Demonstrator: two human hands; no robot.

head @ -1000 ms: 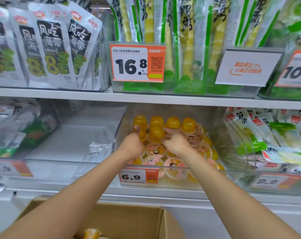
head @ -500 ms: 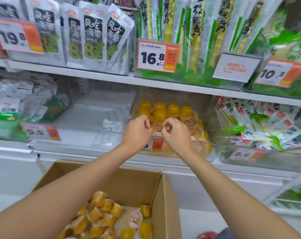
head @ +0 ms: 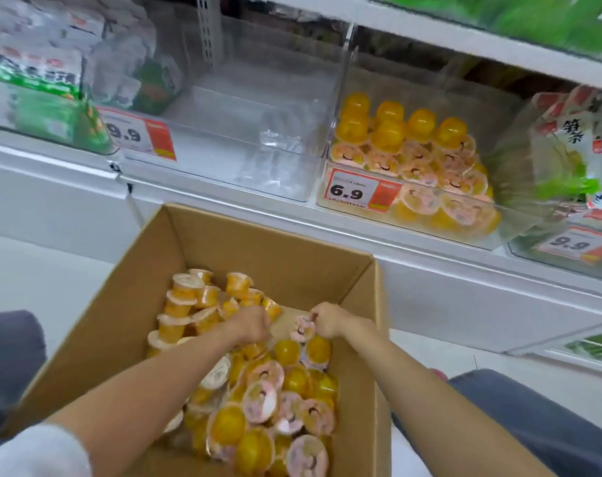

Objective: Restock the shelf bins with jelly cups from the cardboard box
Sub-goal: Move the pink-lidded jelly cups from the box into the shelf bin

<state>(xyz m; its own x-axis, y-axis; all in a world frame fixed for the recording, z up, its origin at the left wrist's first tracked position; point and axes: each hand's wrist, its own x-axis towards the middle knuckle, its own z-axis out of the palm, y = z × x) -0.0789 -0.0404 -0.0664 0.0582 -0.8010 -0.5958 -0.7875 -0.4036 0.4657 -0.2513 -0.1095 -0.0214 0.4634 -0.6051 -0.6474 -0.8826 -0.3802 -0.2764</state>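
Observation:
An open cardboard box [head: 258,235] stands on the floor below the shelf, holding several yellow jelly cups [head: 258,401] with pink lids. Both my hands are down inside it. My left hand [head: 253,325] is curled among the cups at the box's middle; whether it grips one is unclear. My right hand [head: 327,320] pinches the rim of a pink-lidded jelly cup [head: 302,329]. On the shelf above, a clear bin [head: 430,232] with a 6.9 price tag [head: 356,194] holds rows of jelly cups [head: 410,139].
A clear bin [head: 244,132] with only a crumpled plastic wrapper sits left of the jelly bin. Bagged snacks [head: 51,70] fill the bin at far left, and green-and-white packets [head: 582,146] the one at right. My knees in dark trousers [head: 533,425] flank the box.
Both hands left the shelf bin and dropped into the cardboard box. The view tilted down, and the right hand has closed on a cup.

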